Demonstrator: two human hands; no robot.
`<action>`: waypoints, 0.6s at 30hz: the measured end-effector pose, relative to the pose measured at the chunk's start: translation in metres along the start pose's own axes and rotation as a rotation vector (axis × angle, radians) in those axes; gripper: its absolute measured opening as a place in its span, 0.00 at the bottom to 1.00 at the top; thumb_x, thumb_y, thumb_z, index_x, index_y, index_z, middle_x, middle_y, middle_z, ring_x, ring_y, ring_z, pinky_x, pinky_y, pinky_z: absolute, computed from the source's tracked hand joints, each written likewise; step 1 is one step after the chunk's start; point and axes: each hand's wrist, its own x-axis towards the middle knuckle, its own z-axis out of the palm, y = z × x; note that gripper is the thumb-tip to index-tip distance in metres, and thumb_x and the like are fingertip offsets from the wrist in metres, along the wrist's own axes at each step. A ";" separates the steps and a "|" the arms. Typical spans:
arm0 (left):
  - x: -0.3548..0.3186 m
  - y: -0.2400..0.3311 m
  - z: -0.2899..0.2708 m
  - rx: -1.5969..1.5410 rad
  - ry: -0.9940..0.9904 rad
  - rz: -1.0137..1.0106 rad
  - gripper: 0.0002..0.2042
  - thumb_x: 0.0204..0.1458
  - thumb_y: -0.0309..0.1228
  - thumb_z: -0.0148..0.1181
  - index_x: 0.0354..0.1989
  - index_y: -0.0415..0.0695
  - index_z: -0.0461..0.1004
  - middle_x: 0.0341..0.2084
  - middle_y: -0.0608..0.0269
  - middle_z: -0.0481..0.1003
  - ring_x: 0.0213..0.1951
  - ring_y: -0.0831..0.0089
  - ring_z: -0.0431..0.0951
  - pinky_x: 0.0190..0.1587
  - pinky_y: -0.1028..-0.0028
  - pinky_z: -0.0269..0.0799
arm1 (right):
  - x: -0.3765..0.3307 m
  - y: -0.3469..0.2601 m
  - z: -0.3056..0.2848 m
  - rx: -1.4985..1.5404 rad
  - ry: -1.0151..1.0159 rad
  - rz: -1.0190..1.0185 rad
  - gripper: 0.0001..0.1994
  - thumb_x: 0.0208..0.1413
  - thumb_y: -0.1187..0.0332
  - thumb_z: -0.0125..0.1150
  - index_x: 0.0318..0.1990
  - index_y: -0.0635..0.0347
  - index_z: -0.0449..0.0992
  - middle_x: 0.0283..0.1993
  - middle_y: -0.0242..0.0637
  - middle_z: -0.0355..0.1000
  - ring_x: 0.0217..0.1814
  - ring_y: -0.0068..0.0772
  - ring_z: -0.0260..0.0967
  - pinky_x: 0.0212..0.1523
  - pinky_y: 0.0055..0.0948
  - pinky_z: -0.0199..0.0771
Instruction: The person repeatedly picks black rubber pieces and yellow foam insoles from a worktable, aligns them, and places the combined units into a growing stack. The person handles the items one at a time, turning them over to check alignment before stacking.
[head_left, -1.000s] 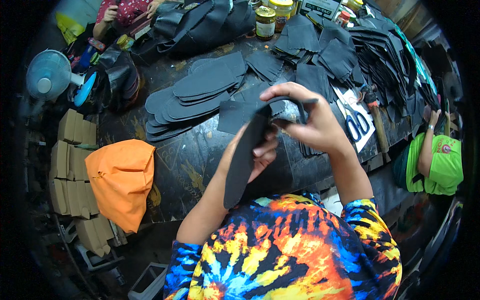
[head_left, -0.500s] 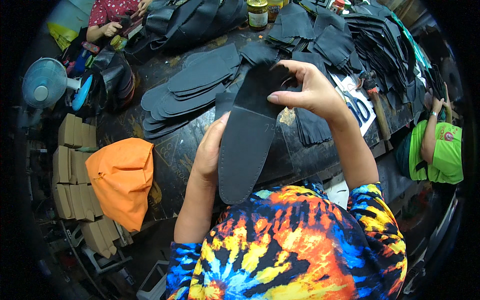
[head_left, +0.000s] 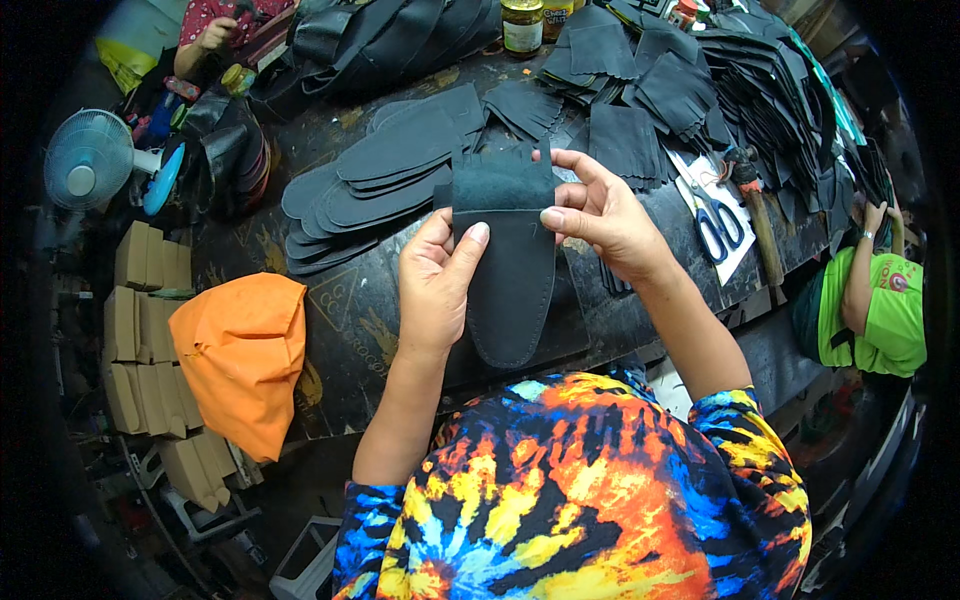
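Observation:
Between both hands I hold a long black leather shoe piece, rounded at its lower end, with small holes along its edge. A dark, suede-like strip covers its upper part, its straight lower edge crossing the piece. My left hand grips the left side, thumb on top near that edge. My right hand pinches the right side at the same height, thumb in front, fingers curled behind. Just beyond my left hand lies a stack of similar black sole-shaped pieces. Fanned smaller black pieces lie behind the held one.
On the dark table are blue-handled scissors, a hammer, jars and heaped black leather pieces. An orange cloth hangs at the left edge, near cardboard boxes and a fan. Two other people work nearby.
My left hand has moved up the leather piece, its thumb now on the front. The upper part, bent before, is now spread flatter with the suede-like strip showing. The piece has shifted up and straightened.

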 end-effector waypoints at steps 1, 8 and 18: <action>0.001 -0.001 0.001 0.039 0.012 -0.003 0.11 0.63 0.24 0.55 0.51 0.34 0.73 0.44 0.60 0.80 0.44 0.78 0.79 0.50 0.77 0.74 | -0.002 0.001 0.003 0.004 0.015 -0.028 0.36 0.52 0.72 0.73 0.67 0.64 0.59 0.32 0.30 0.72 0.36 0.17 0.71 0.37 0.18 0.73; 0.002 -0.003 0.002 -0.015 -0.019 -0.038 0.09 0.64 0.26 0.56 0.50 0.37 0.73 0.43 0.60 0.79 0.43 0.79 0.79 0.48 0.78 0.75 | -0.003 0.007 0.016 -0.033 0.057 -0.190 0.40 0.51 0.79 0.71 0.69 0.59 0.56 0.29 0.26 0.68 0.32 0.15 0.66 0.35 0.16 0.66; 0.004 -0.009 -0.003 -0.022 0.068 0.040 0.07 0.67 0.28 0.51 0.46 0.39 0.74 0.37 0.69 0.77 0.39 0.86 0.75 0.45 0.81 0.72 | -0.005 0.016 0.015 0.181 0.161 -0.165 0.32 0.53 0.77 0.70 0.63 0.64 0.58 0.33 0.32 0.75 0.34 0.19 0.72 0.38 0.19 0.74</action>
